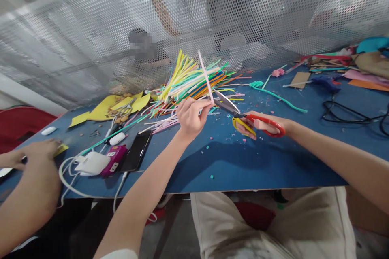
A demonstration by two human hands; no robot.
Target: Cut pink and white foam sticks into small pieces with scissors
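My left hand pinches the lower end of a pale pink pipe cleaner, which stands up steeply from my fingertips. In my right hand is a pair of scissors with one red and one yellow handle. Their blades point left, with the tips right by my left fingertips and the lower end of the pipe cleaner. Whether the blades touch it, I cannot tell. Behind my hands lies a big heap of coloured pipe cleaners. Small cut bits are scattered on the blue table below the scissors.
A perforated metal screen borders the table's back. On the left are a phone, a purple power adapter, white cables, yellow paper and another person's hand. On the right lie a teal pipe-cleaner piece and a black cable.
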